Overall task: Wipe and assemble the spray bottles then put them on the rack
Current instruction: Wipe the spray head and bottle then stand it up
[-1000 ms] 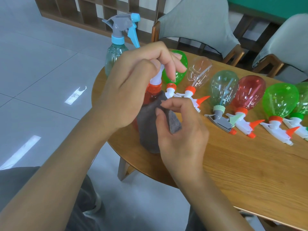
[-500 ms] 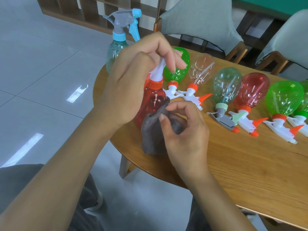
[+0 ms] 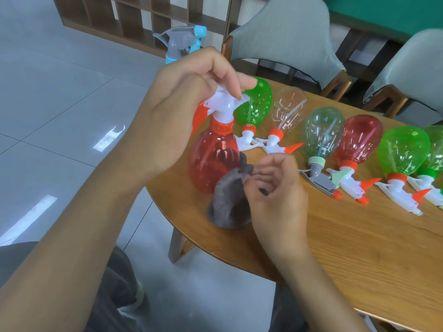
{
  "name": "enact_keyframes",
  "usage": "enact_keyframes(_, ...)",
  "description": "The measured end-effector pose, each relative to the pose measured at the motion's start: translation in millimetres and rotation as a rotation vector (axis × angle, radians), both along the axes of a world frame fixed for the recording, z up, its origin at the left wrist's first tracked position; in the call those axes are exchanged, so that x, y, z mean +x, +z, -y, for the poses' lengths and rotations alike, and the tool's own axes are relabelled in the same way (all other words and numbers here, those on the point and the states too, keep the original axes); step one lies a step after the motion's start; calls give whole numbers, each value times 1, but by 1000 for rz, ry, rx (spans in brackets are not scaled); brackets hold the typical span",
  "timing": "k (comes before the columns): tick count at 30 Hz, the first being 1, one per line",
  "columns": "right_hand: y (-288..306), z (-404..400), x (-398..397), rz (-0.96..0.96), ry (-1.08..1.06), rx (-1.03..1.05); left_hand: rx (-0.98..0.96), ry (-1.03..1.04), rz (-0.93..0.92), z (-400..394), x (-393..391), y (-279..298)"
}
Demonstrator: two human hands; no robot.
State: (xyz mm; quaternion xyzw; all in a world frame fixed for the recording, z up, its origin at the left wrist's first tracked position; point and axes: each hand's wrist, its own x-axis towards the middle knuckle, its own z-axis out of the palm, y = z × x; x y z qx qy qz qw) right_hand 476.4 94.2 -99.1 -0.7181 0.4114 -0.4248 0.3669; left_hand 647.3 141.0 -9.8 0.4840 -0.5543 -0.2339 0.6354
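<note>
A red spray bottle [image 3: 213,159] with an orange collar and white trigger head stands upright at the table's left end. My left hand [image 3: 182,101] grips its white head from above. My right hand [image 3: 275,190] pinches a bunched grey cloth [image 3: 227,204] low against the bottle's right side. Several more spray bottles lie in a row on the wooden table [image 3: 359,255]: green [image 3: 256,101], clear [image 3: 290,111], pale green [image 3: 323,130], red [image 3: 362,137], and green [image 3: 402,152].
A bottle with a blue and grey spray head [image 3: 184,41] stands behind my left hand, its body hidden. Two grey padded chairs [image 3: 287,34] stand beyond the table. A wooden shelf unit [image 3: 143,17] lines the far wall. The table edge curves near my knees.
The cloth has slid from the bottle's upper body down to its base, so the red body shows. My left hand has stayed on the spray head.
</note>
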Motion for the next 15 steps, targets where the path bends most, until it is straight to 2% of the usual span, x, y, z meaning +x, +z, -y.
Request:
enact_keyframes(5,28,14,6,114,62,27,0,200,174,-5,-2,-4)
enact_keyframes(11,34,12,17,93,58,-63,-100,365,130,6,-19,-16)
enact_keyframes(15,28,1,16,36,41,-251,-107,414,162,7,-20,-18)
